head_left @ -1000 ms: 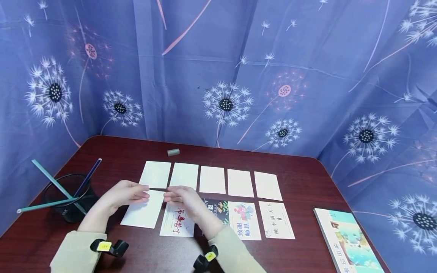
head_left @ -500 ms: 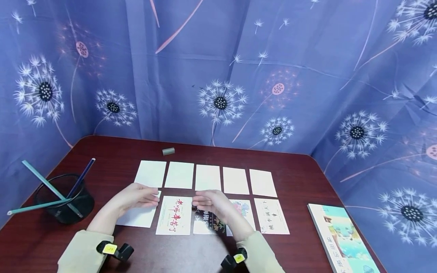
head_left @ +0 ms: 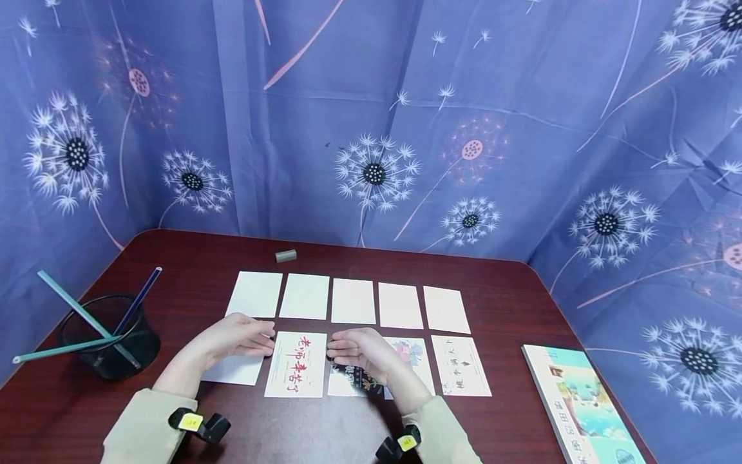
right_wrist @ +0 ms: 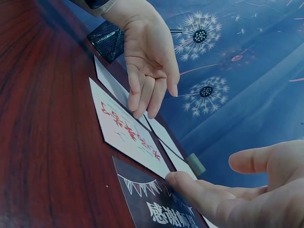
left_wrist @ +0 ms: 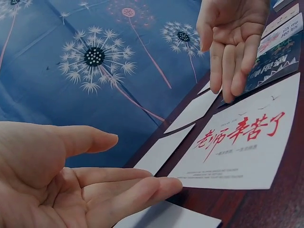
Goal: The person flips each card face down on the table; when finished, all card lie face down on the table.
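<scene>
Between my two hands lies a white card with red brush lettering (head_left: 297, 364), flat on the table in the front row. My left hand (head_left: 240, 338) hovers over a blank white card (head_left: 234, 370), its fingertips at the lettered card's left edge. Beyond the opposite edge is my right hand (head_left: 371, 354), over a dark card with floral print (head_left: 362, 381). Both hands have relaxed fingers and hold nothing, palms facing each other. In the left wrist view the lettered card (left_wrist: 237, 137) shows whole. The right hand partly covers a card with a pink drawing (head_left: 414, 354).
Several blank white cards (head_left: 305, 296) form a back row. A pale card with dark lettering (head_left: 460, 367) ends the front row. A black mesh pen cup (head_left: 110, 348) with pencils stands left, a book (head_left: 585, 399) right. A small grey-green block (head_left: 286, 256) lies behind.
My right hand has moved right, off the red-lettered card and over the dark one, widening the gap between hands. My left hand has shifted slightly right. The head view has turned a little.
</scene>
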{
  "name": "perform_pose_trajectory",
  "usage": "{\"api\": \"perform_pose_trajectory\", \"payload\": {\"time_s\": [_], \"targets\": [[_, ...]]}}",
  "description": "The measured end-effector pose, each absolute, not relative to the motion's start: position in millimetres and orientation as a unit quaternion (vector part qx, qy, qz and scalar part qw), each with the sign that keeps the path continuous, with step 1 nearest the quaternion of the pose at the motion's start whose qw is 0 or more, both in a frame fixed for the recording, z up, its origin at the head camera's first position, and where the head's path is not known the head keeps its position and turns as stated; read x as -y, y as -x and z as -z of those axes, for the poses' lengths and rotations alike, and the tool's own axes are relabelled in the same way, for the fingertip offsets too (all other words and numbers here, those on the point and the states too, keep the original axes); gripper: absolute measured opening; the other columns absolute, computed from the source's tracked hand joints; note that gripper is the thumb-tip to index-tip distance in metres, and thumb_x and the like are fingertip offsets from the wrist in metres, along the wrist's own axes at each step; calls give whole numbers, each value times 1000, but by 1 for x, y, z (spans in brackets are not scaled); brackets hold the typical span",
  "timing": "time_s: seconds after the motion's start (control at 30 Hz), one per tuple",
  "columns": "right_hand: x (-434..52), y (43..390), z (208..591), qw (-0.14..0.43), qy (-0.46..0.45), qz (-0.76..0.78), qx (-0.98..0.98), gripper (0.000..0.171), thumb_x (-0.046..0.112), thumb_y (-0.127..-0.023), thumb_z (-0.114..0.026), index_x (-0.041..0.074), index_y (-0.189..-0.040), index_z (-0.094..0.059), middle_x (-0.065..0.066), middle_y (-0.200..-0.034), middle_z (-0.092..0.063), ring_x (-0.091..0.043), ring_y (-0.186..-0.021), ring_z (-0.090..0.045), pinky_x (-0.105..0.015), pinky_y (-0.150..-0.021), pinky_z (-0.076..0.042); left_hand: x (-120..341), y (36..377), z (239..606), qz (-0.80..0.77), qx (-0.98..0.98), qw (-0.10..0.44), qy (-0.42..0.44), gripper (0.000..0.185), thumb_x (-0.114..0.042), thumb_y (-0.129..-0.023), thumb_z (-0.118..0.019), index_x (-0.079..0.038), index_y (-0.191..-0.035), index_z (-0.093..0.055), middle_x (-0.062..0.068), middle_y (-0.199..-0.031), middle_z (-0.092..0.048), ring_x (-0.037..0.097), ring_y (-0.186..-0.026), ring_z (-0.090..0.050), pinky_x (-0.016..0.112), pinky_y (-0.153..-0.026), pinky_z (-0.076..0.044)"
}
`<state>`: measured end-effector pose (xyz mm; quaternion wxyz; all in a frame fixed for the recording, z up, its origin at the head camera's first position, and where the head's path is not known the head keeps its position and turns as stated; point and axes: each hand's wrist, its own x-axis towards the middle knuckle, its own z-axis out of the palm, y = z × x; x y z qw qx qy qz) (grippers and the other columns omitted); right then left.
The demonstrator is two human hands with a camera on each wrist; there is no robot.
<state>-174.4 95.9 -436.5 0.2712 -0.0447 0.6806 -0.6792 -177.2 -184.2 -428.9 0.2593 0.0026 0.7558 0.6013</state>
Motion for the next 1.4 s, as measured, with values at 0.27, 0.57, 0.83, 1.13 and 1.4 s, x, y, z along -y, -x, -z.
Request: {"api": "perform_pose_trajectory", "payload": {"time_s": [0.27,0.57,0.83,1.13,1.4], "targets": [[-92,172,436,264,40,680,-683,44,11,-98,-41,-22,-127,-48,-36,-121,-60,-19,-99,-69,-31,-91,-57,181,178,431,-602,-754,263,0,48,-20,-98,-53,22,-120,-53,14,-93,-73,20,-87,-73,28,-80,-61],[-89,172,433,249,26,682,-688,42,11,-98,-43,-21,-125,-47,-37,-120,-60,-25,-103,-68,-39,-100,-53,181,179,431,-603,-753,264,13,49,-20,-98,-52,22,-122,-51,15,-95,-73,20,-87,-73,28,-81,-60],[-83,178,430,243,14,692,-680,45,12,-100,-44,-20,-131,-43,-36,-127,-56,-25,-106,-66,-36,-99,-54,182,181,433,-614,-746,256,30,51,-19,-99,-51,23,-127,-46,21,-103,-71,19,-89,-72,28,-83,-60],[-69,184,436,228,-26,708,-668,45,4,-96,-42,-20,-133,-39,-29,-121,-58,-16,-89,-63,-28,-85,-59,183,181,435,-624,-738,256,15,51,-18,-99,-51,24,-126,-46,23,-105,-71,17,-90,-72,29,-84,-60],[-58,182,439,250,-5,697,-672,38,5,-93,-45,-19,-122,-49,-5,-91,-57,-11,-80,-58,-21,-75,-56,182,181,433,-625,-737,257,11,50,-17,-98,-50,24,-125,-46,21,-104,-71,17,-89,-71,29,-85,-60]]}}
